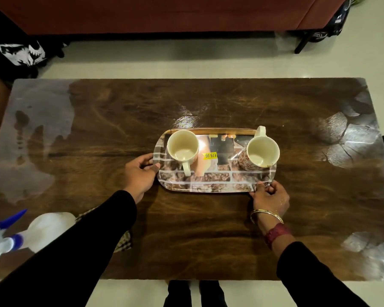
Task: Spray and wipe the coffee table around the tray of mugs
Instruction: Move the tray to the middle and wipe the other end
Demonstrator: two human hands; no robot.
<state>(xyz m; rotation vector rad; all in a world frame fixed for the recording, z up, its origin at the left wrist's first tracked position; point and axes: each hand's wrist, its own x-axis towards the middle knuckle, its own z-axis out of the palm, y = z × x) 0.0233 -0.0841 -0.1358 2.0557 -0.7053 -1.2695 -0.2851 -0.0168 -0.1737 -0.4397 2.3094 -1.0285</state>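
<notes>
Nearest, at the table's front left corner, a spray bottle (20, 237) stands beside a checked cloth (124, 241) lying partly under the left sleeve. Farther in, the left hand (140, 173) pinches the left rim of the tray (211, 185) and the right hand (271, 199) pinches its near right corner. The tray sits mid-way across the coffee table (208, 229), holding a plain mug (183, 149) on its left and a patterned mug (261, 152) on its right, with a red sofa (164, 14) beyond.
</notes>
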